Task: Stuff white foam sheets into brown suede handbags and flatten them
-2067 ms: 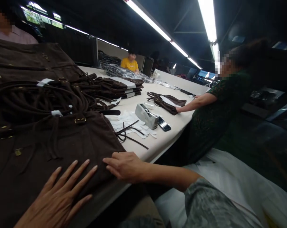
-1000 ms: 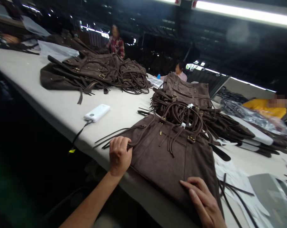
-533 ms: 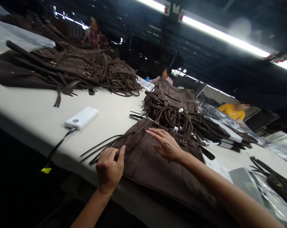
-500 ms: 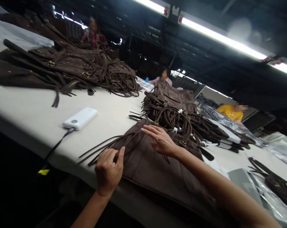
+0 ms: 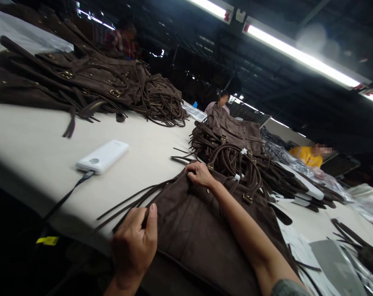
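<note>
A dark brown handbag [image 5: 192, 222] lies flat at the near edge of the table, with its handles toward the far side. My left hand [image 5: 135, 238] is closed around the bag's left edge, thumb up on top. Farther up, my right hand [image 5: 199, 174] has its fingers curled over the bag's upper left corner, near a handle's base. Thin brown straps [image 5: 133, 199] trail from the bag's left side onto the table. The part under my fingers is hidden.
A white power bank [image 5: 103, 157] with a dark cable lies on the pale table [image 5: 50, 144]. Piles of brown bags stand at the back left [image 5: 103, 82] and behind my bag [image 5: 235, 131]. A grey object [image 5: 334, 263] is at right. Several people work farther back.
My right hand, stretched flat over the bag before, has curled its fingers at the upper corner. My left hand keeps its hold and has shifted slightly nearer. The bag's surface looks smoother.
</note>
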The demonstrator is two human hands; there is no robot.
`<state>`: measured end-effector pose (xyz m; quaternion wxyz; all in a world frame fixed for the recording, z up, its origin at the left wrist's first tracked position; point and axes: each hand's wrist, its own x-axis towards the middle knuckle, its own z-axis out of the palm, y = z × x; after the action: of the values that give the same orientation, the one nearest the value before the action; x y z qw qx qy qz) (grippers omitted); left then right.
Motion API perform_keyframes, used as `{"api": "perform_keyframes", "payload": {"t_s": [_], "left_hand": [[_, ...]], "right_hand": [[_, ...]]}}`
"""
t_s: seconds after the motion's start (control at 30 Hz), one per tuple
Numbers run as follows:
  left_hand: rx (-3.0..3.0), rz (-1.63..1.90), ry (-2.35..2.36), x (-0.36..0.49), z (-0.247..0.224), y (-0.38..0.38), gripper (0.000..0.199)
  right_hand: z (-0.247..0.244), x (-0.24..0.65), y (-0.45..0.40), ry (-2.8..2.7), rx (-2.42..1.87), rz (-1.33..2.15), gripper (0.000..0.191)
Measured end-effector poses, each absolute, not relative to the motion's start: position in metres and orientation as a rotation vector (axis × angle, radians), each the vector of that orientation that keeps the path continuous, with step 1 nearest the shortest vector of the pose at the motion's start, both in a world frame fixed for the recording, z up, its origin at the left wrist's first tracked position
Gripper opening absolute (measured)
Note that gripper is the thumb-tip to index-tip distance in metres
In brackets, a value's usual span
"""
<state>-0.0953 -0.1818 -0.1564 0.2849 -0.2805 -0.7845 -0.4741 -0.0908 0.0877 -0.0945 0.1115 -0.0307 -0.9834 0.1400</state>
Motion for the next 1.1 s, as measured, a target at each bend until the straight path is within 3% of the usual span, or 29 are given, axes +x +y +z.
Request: {"api": "perform_keyframes", "payload": {"t_s": [0.23, 0.33, 0.47, 0.73, 0.93, 1.1], "left_hand": [[-0.897, -1.412, -2.003, -0.100, -0.160, -0.190, 0.009], [-0.876, -1.345, -2.029, -0.105, -0.158, -0.191, 0.018], [-0.838, -1.316, -2.084, -0.111, -0.155, -0.187, 0.033], [-0.877, -1.390, -2.054, -0.111, -0.157, -0.188, 0.033], [-0.879, -1.393, -2.061, -0.110, -0.155, -0.188, 0.032], [-0.869, -1.379, -2.049, -0.111, -0.156, -0.187, 0.032]], "right_hand": [[-0.103, -0.079, 0.109, -2.895, -0.038, 0.753, 0.018], [-0.108, -0.080, 0.113, -2.788, -0.201, 0.979, 0.030], [-0.115, -0.093, 0.112, -2.738, -0.444, 0.794, 0.027], [-0.117, -0.104, 0.106, -2.775, -0.508, 0.508, 0.013], [-0.129, -0.109, 0.115, -2.651, -0.590, 0.559, 0.009], [-0.134, -0.111, 0.134, -2.481, -0.714, 0.774, 0.025]]}}
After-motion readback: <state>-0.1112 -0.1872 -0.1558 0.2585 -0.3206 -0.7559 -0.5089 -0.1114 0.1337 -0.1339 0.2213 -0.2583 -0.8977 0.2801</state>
